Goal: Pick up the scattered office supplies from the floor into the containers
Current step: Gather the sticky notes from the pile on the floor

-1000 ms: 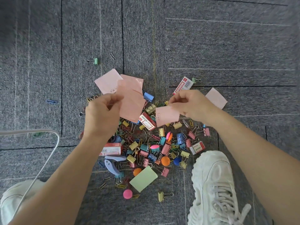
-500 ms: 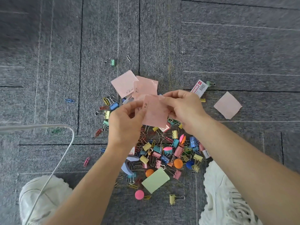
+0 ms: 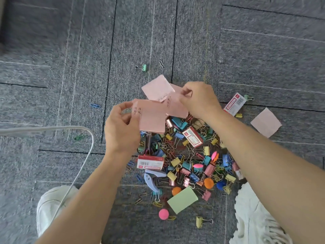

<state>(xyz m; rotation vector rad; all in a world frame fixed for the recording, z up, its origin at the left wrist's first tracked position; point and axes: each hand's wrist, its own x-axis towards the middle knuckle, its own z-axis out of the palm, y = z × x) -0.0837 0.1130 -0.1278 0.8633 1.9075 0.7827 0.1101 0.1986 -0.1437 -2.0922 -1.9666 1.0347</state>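
My left hand (image 3: 121, 131) holds a stack of pink sticky notes (image 3: 152, 117) above the pile, thumb and fingers pinching its left edge. My right hand (image 3: 200, 99) pinches the upper corner of another pink note (image 3: 175, 107) that lies on the floor beside a further pink note (image 3: 156, 88). Below the hands, a heap of coloured binder clips and paper clips (image 3: 191, 164) covers the grey carpet (image 3: 88, 67), with red-and-white staple boxes (image 3: 150, 162) among them. A lone pink note (image 3: 265, 122) lies off to the right. No container is in view.
A green note pad (image 3: 182, 199), a blue staple remover (image 3: 151, 180) and round coloured pins lie at the pile's near edge. My white shoes (image 3: 255, 219) flank the pile. A white cable (image 3: 84, 155) curves across the left. A green binder clip (image 3: 143, 67) lies farther away.
The hands have parted: my left hand keeps the gathered notes and has dropped slightly left, while my right hand has reached up and forward to the pink note on the floor.
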